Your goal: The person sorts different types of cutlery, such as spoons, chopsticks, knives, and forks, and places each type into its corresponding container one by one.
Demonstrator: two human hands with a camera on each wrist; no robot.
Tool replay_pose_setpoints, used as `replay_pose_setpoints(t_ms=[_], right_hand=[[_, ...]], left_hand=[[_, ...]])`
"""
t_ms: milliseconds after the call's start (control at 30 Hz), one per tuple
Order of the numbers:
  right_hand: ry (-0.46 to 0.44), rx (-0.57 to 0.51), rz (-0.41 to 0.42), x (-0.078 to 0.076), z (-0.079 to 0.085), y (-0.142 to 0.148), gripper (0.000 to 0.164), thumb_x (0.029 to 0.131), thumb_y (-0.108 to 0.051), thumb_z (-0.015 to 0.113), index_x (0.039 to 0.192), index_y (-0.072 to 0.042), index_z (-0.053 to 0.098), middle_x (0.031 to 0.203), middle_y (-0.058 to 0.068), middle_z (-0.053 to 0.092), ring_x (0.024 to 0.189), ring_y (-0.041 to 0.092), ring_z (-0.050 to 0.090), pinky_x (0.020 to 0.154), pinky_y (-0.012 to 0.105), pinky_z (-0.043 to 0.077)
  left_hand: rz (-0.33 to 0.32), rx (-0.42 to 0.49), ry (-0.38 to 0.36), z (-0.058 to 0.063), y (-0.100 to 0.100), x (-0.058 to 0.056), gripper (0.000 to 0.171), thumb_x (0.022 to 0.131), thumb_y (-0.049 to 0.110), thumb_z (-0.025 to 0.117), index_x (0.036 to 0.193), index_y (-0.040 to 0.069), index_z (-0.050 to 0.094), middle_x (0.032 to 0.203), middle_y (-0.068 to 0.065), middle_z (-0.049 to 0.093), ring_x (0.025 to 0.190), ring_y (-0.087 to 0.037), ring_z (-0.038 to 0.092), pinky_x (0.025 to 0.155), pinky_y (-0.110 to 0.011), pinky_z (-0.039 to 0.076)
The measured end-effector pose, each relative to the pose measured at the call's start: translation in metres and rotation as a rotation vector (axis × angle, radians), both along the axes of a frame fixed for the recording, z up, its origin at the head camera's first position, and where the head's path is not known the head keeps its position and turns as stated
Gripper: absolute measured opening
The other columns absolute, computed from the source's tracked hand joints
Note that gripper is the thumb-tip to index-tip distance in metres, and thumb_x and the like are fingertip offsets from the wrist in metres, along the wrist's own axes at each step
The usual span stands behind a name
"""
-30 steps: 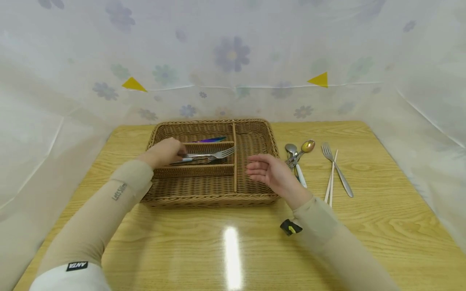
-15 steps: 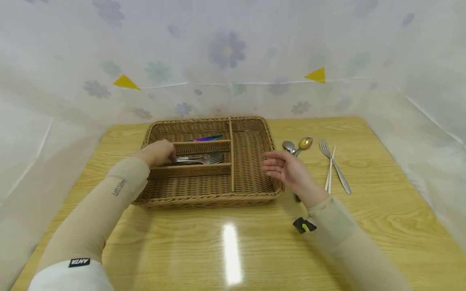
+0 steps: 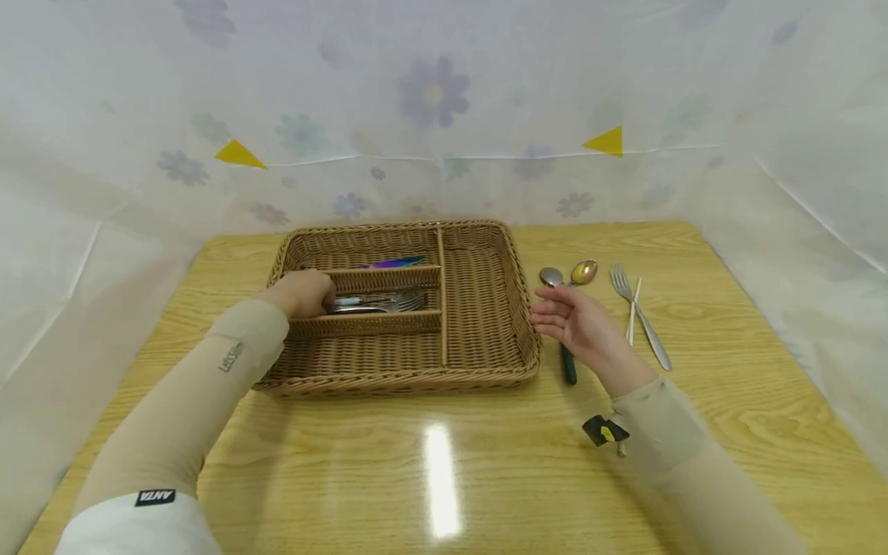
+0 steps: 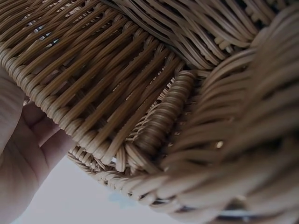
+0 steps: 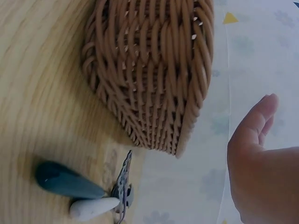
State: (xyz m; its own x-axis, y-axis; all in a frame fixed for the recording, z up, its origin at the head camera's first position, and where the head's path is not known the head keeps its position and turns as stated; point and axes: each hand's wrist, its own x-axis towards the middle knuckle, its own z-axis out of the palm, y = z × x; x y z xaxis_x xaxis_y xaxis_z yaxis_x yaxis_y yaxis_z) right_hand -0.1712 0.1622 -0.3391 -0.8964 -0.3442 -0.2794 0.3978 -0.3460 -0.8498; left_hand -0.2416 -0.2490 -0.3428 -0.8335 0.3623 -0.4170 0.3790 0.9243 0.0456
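My left hand (image 3: 301,294) reaches into the middle compartment of the wicker cutlery basket (image 3: 402,379), its fingers bent down over the handle ends of several forks (image 3: 405,301). The nearest fork's handle runs up to these fingers; whether they grip it I cannot tell, as the fingertips are hidden. In the left wrist view, part of the left hand (image 4: 28,144) shows beyond the woven divider (image 4: 88,88). My right hand (image 3: 579,324) hovers just outside the basket's right side, fingers extended and holding nothing, over a group of spoons. The right wrist view shows this hand (image 5: 257,163) apart from the basket.
A silver spoon (image 3: 551,276), a gold-toned spoon (image 3: 584,271) and a dark green handle (image 3: 569,366) lie right of the basket. Farther right, a fork (image 3: 652,335) crosses pale chopsticks (image 3: 631,316). An iridescent purple-blue utensil (image 3: 395,263) lies in the basket's back compartment.
The fork in my left hand has gone down among the other forks in the middle compartment. My right hand has moved right, from over the basket to beside it.
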Motion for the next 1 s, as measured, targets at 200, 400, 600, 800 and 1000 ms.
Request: replay_pose_setpoints(t_ms=[200,400,600,800,1000], right_hand=[[-0.013,-0.01,-0.019,0.004,-0.002,0.014,0.037,0.103,-0.018,0.031,0.092,-0.012,0.066,0.079,0.0,0.067,0.079,0.012,0.065,0.077,0.022,0.053],[0.005,0.013,-0.018,0.005,-0.002,0.027,0.036,0.103,-0.019,0.032,0.092,-0.013,0.066,0.079,-0.001,0.067,0.078,0.011,0.064,0.075,0.022,0.053],[0.026,-0.025,-0.026,-0.002,0.002,0.051,0.04,0.103,-0.02,0.03,0.089,-0.013,0.067,0.078,-0.001,0.068,0.076,0.011,0.065,0.071,0.022,0.053],[0.068,0.195,-0.092,-0.016,0.011,0.081,0.032,0.101,-0.028,0.039,0.088,-0.021,0.067,0.077,-0.008,0.065,0.07,0.006,0.06,0.062,0.02,0.048],[0.185,0.895,-0.074,-0.032,0.009,0.103,0.047,0.097,-0.044,0.041,0.126,-0.008,0.053,0.095,-0.005,0.061,0.079,0.004,0.055,0.07,0.022,0.048]], left_hand=[[0.003,-0.047,0.014,0.002,-0.001,0.002,0.009,0.088,0.004,0.058,0.086,0.008,0.066,0.082,-0.006,0.064,0.068,-0.016,0.053,0.062,-0.033,0.044],[0.012,-0.053,0.014,0.008,-0.002,0.006,0.021,0.089,0.003,0.056,0.106,0.004,0.068,0.109,-0.015,0.067,0.098,-0.03,0.063,0.082,-0.044,0.052],[0.007,-0.034,0.036,0.016,-0.001,0.008,0.025,0.089,0.007,0.058,0.113,0.002,0.066,0.113,-0.016,0.065,0.1,-0.031,0.063,0.082,-0.046,0.052],[-0.002,-0.015,0.046,0.018,0.0,0.011,0.026,0.092,0.011,0.058,0.115,0.001,0.064,0.113,-0.017,0.065,0.101,-0.032,0.063,0.084,-0.046,0.051],[-0.001,0.012,0.062,0.02,0.002,0.015,0.026,0.093,0.014,0.056,0.115,0.002,0.064,0.113,-0.016,0.065,0.1,-0.031,0.063,0.085,-0.046,0.051]])
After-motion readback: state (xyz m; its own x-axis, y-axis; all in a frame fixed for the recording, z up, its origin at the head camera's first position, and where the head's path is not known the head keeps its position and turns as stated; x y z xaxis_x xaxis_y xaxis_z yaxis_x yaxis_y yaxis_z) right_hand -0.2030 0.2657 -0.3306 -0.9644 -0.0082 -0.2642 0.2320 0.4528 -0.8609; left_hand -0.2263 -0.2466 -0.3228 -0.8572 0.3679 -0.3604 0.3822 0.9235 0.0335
